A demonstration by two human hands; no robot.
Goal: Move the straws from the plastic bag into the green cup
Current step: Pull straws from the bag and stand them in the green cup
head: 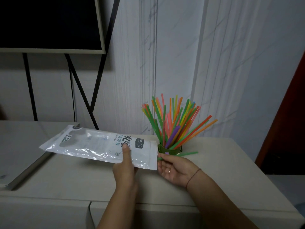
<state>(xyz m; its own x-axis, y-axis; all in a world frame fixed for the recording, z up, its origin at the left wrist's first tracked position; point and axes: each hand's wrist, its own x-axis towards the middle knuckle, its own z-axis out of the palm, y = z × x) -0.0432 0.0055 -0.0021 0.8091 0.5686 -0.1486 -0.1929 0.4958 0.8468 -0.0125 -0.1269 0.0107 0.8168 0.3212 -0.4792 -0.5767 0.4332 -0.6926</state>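
Head view, nearest first.
Left hand point(123, 169): thumb lies on top of the plastic bag point(92, 144) and the other fingers are hidden under it. It grips the bag near its right end.
Right hand point(176, 171): palm up, fingers point(162, 162) curled and pinching one green straw point(186, 154) at its left end.
Bracelet point(193, 177): thin cord on the right wrist.
Plastic bag: clear, printed, flat, looks nearly empty. It is held clear of the surface point(214, 162) and runs leftward from the left fingers. Its right edge sits just beside the right fingertips.
Green straw: roughly level, running rightward from the right fingers and passing low in front of the green cup point(166, 150). Contact with the cup cannot be judged.
Green cup: upright on the surface, just beyond the right fingertips.
Straws point(175, 123): a mixed-colour bundle standing in the cup, fanned outward above the right fingers.
Panel point(24, 172): flat, lying on the surface well left of the left fingers.
Screen point(49, 22): dark, pale frame, against the wall far above the left fingers.
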